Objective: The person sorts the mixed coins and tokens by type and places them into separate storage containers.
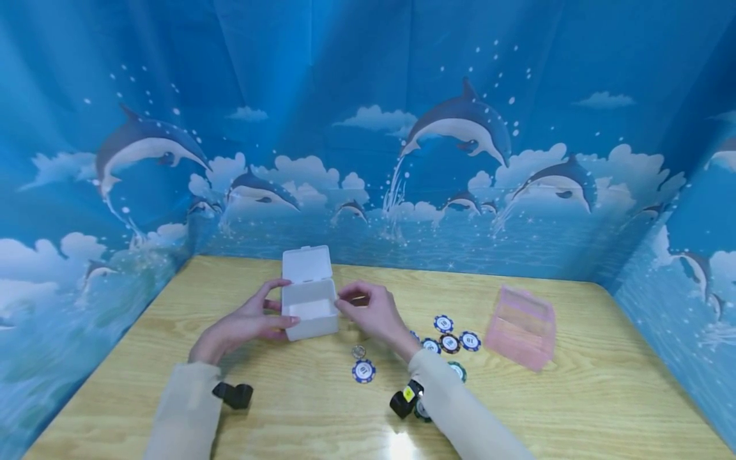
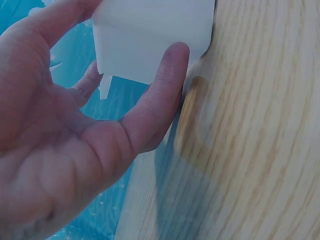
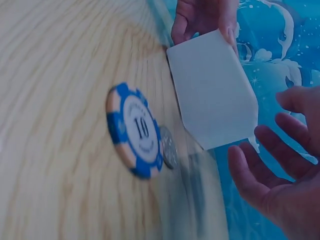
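The white plastic box [image 1: 313, 328] stands on the tabletop [image 1: 604, 364], left of centre, its hinged rectangular lid [image 1: 307, 264] tipped back behind the open compartment. Its walls are smooth and matte, with softly rounded corners. The left hand [image 1: 253, 321] grips the box from the left, thumb along the front wall and fingers spread at the side and back. The right hand [image 1: 374, 313] is at the box's right rim, its fingers loosely curved and parted in the right wrist view, with nothing visible between them; whether the fingertips touch the box I cannot tell.

In front of the box lie a small round metal coin [image 1: 359, 352], silvery with a raised pattern, and, just beside it, a blue-and-white poker chip [image 1: 363, 371], a thick disc with a block-patterned edge and a printed 10. To the right of the right wrist, more round chips lie in a loose group: a dark chip [image 1: 450, 344] among blue ones, and a green chip [image 1: 458, 370] nearer the sleeve. Farther right rests a see-through pink plastic container [image 1: 512, 348], boxy and thin-walled. The tabletop has pale yellowish wood grain running in fine streaks.
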`<state>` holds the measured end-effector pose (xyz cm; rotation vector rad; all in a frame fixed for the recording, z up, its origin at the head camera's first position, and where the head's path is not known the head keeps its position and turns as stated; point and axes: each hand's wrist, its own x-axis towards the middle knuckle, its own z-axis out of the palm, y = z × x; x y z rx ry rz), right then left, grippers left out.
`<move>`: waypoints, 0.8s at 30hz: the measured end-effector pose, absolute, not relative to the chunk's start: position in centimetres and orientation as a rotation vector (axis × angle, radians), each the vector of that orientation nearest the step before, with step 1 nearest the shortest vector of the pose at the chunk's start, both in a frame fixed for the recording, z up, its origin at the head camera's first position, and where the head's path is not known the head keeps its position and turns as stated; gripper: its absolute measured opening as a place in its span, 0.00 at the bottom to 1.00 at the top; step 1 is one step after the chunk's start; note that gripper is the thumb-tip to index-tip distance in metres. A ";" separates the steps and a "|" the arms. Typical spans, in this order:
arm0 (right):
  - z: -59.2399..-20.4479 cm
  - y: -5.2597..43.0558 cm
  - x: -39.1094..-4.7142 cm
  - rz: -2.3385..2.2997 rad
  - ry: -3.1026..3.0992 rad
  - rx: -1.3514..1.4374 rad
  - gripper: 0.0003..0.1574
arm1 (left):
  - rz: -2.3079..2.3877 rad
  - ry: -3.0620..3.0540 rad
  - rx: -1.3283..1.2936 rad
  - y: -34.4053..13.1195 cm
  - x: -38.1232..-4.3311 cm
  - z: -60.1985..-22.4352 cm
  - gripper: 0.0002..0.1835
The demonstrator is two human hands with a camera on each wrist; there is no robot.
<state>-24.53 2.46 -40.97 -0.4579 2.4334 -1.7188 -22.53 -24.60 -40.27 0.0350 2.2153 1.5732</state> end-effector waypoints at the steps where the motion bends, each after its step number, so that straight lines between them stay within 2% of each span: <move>1: -40.9 2.6 -24.5 -1.683 2.466 -0.476 0.14 | 1.572 2.216 0.034 -24.6 -22.5 -40.2 0.51; 12: -40.6 4.1 -23.7 -1.494 2.587 -0.651 0.22 | 1.559 2.231 0.019 -24.5 -22.4 -40.2 0.51; 24: -40.9 6.1 -23.3 -1.355 2.640 -0.699 0.29 | 1.576 2.213 0.049 -24.4 -22.2 -40.2 0.52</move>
